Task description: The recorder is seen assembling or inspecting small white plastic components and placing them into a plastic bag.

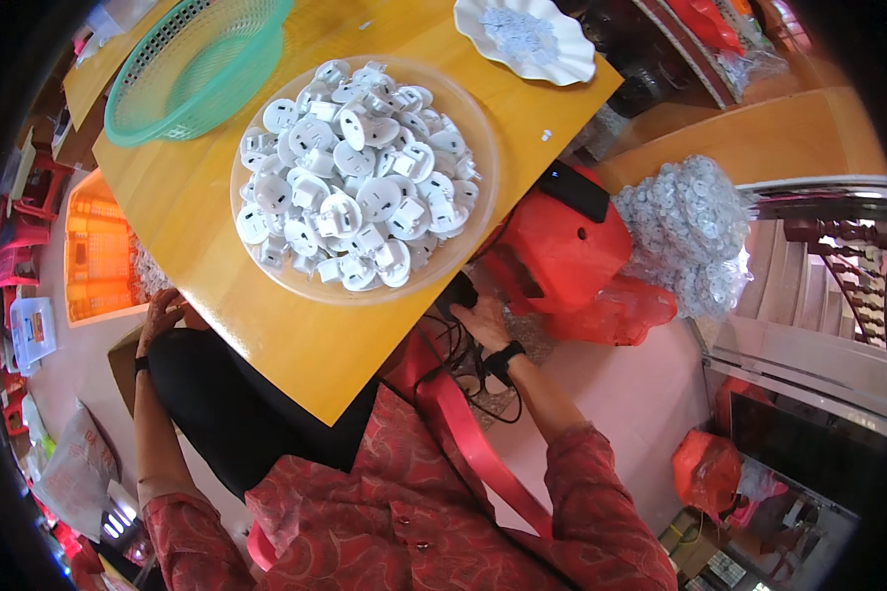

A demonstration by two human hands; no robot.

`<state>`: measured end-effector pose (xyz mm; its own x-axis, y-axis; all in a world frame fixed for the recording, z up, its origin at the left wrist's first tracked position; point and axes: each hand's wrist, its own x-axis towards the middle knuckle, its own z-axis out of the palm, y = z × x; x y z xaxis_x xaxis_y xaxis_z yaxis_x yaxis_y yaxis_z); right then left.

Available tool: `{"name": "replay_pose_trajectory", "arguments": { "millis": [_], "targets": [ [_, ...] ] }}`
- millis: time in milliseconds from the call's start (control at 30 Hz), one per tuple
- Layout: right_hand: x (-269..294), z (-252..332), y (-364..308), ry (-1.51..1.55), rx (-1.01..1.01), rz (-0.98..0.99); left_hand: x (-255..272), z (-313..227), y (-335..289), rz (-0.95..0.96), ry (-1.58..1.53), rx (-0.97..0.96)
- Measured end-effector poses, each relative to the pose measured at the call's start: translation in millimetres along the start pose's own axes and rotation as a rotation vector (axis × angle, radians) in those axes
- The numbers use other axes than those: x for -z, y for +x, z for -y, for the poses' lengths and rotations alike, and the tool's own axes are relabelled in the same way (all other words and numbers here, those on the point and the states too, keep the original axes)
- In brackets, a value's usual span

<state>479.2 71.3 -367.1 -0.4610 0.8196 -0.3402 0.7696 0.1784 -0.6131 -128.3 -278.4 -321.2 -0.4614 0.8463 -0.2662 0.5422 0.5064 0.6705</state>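
Observation:
My right hand (485, 317) reaches below the right edge of the wooden table (217, 197), its fingers closed on a small black object (458, 293) with black cables hanging under it. A dark band sits on that wrist. My left hand (160, 313) rests low at the table's left edge, touching a cardboard box (123, 364); whether it grips the box is unclear. On the table stands a wide clear bowl (478, 148) heaped with several white plastic plug parts (350, 177).
A green mesh basket (192, 64) sits at the back left, a white wavy dish (527, 39) of small pale pieces at the back right. A red bag (562, 256) and a clear sack of white discs (690, 236) lie right of the table. An orange crate (94, 246) stands left.

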Motion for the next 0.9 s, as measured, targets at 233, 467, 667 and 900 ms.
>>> {"name": "replay_pose_trajectory", "arguments": {
  "millis": [233, 467, 667, 900],
  "targets": [
    [101.5, 30.4, -31.1, 0.681, 0.121, -0.244, 20.2, 38.1, -7.3, 0.019, 0.253, -0.038],
    [168.4, -6.3, -8.6, 0.867, -0.052, -0.381, 12.2, 39.8, -8.5, -0.029, 0.251, -0.033],
    [184.4, -22.3, 2.4, 0.974, -0.141, -0.380, 19.1, 50.4, -16.9, -0.064, 0.173, -0.041],
    [204.4, -30.4, -0.8, 0.749, -0.131, -0.398, 12.4, 12.8, -18.9, 0.008, 0.349, -0.260]
  ]
}}
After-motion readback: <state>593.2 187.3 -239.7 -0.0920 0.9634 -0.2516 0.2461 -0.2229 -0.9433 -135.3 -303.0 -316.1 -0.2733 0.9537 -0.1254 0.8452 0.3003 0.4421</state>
